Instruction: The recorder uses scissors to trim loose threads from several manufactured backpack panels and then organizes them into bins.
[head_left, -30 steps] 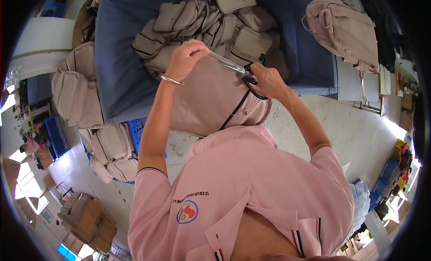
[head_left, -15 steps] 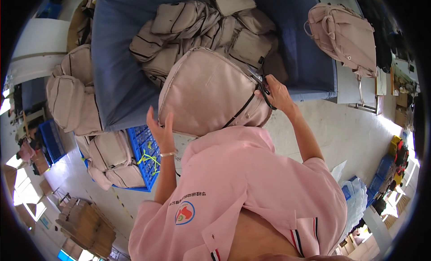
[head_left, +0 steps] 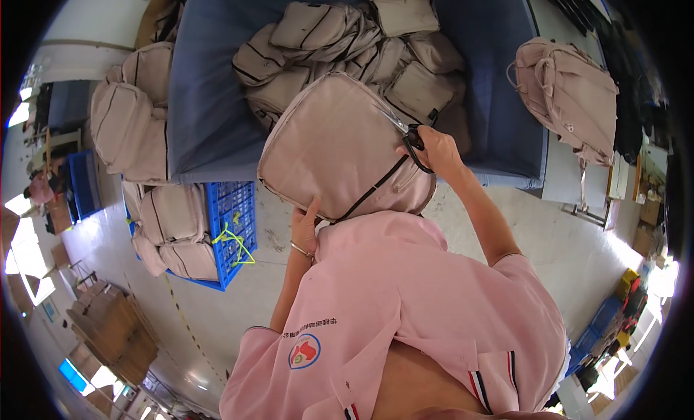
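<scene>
A pinkish-beige bag panel piece, rounded and edged with a dark zipper, lies against my front. My left hand grips its lower left edge, thumb on top and the other fingers hidden beneath. In my right hand are black-handled scissors; their metal blades point up and left over the bag's right edge. Just beyond the bag, a blue fabric bin holds a heap of similar beige bags.
A blue plastic crate with more bags stands at lower left. Stacked bags sit left of the bin. On a table at the right rests a pink backpack. Brown cartons stand farther down on the left.
My left hand has moved from beside the bag's left edge to its lower edge and closed on it. The scissors have turned, and their blades now show more clearly.
</scene>
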`<state>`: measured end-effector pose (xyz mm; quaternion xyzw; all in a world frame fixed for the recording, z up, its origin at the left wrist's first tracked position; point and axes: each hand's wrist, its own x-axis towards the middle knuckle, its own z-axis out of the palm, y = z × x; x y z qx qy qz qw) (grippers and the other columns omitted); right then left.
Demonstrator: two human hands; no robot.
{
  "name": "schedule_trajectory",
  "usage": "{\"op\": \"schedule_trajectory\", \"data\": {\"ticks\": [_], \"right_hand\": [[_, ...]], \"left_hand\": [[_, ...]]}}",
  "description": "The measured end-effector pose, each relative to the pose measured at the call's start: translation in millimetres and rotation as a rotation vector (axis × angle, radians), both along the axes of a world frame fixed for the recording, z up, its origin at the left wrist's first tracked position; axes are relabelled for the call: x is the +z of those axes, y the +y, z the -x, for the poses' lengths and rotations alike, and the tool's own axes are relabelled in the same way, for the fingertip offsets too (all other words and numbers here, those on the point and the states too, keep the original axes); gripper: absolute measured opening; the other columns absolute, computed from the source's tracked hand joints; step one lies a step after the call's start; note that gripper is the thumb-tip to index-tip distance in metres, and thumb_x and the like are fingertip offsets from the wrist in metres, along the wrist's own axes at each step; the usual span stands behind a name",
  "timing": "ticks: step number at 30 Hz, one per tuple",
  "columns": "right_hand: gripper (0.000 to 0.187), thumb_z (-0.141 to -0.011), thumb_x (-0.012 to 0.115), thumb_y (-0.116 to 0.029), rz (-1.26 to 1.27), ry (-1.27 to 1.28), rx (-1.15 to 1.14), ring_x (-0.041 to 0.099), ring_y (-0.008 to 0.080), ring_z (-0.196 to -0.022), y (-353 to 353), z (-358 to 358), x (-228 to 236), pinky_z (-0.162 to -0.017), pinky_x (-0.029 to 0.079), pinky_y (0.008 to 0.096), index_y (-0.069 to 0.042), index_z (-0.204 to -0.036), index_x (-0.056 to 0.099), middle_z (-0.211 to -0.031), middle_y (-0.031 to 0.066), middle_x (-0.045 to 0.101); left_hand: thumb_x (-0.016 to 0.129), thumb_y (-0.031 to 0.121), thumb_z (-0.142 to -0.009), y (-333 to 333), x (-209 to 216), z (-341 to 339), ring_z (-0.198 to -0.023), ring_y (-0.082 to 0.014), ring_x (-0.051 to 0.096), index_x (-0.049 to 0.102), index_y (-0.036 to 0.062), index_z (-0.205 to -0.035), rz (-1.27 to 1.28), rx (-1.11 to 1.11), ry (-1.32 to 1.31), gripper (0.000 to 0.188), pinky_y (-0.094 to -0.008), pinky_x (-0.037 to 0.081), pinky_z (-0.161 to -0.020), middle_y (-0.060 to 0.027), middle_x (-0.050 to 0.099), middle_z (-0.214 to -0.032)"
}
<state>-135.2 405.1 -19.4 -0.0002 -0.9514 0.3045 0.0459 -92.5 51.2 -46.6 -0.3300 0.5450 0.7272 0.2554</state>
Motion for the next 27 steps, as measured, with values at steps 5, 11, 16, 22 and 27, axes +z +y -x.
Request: {"op": "schedule_trajectory", "data": {"ticks": [5, 11, 16, 22, 27], "right_hand": [[0.058, -0.076, 0.079, -0.049, 0.2, -0.226, -0.158, 0.039, 0.0319, -0.054, -2.3, 5.2, -3.0, -0.052, 0.039, 0.0382, -0.001, -0.068, 0.048, -0.058, 0.0147, 0.05], [0.06, -0.078, 0.072, -0.059, 0.117, -0.346, -0.135, 0.061, 0.0351, -0.063, -10.3, 14.0, 4.6, -0.059, 0.045, 0.0428, -0.001, -0.081, 0.056, -0.069, 0.0156, 0.059], [0.064, -0.082, 0.066, -0.063, 0.006, -0.153, -0.092, 0.064, 0.0376, -0.071, -27.3, 35.2, 12.2, -0.066, 0.048, 0.0447, 0.0, -0.086, 0.055, -0.078, 0.0159, 0.065], [0.068, -0.08, 0.065, -0.067, -0.206, -0.186, -0.072, 0.065, 0.0402, -0.073, -43.8, 57.5, 27.9, -0.067, 0.049, 0.0466, 0.0, -0.086, 0.058, -0.076, 0.0205, 0.065], [0.068, -0.081, 0.065, -0.067, -0.177, -0.305, -0.157, 0.064, 0.0418, -0.078, -59.2, 65.5, 30.3, -0.07, 0.048, 0.0462, 0.001, -0.08, 0.055, -0.073, 0.0207, 0.063]], "left_hand": [[0.081, 0.028, -0.081, 20.9, -21.7, -26.6, -0.109, -0.0205, 0.059, 0.05, -0.0015, -0.13, 0.042, -0.011, -0.042, 0.064, -0.0335, 0.048, -0.093, -0.0096, 0.063, -0.12], [0.082, 0.031, -0.079, 21.7, -37.9, -23.3, -0.112, -0.0219, 0.058, 0.051, -0.0044, -0.13, -0.002, -0.011, -0.013, 0.069, -0.0328, 0.044, -0.098, -0.0113, 0.063, -0.123], [0.081, 0.034, -0.08, 12.0, -42.6, -24.0, -0.106, -0.0203, 0.062, 0.056, -0.0006, -0.125, -0.006, -0.034, -0.04, 0.062, -0.0346, 0.051, -0.088, -0.0102, 0.065, -0.118], [0.081, 0.038, -0.079, -0.1, -44.7, -19.4, -0.093, -0.02, 0.067, 0.059, -0.002, -0.12, 0.006, -0.087, 0.003, 0.061, -0.0333, 0.055, -0.076, -0.0094, 0.068, -0.108], [0.082, 0.041, -0.077, -9.7, -62.5, -18.2, -0.088, -0.0208, 0.068, 0.06, -0.0097, -0.113, -0.043, -0.158, 0.053, 0.066, -0.0318, 0.057, -0.071, -0.0147, 0.069, -0.103]]}}
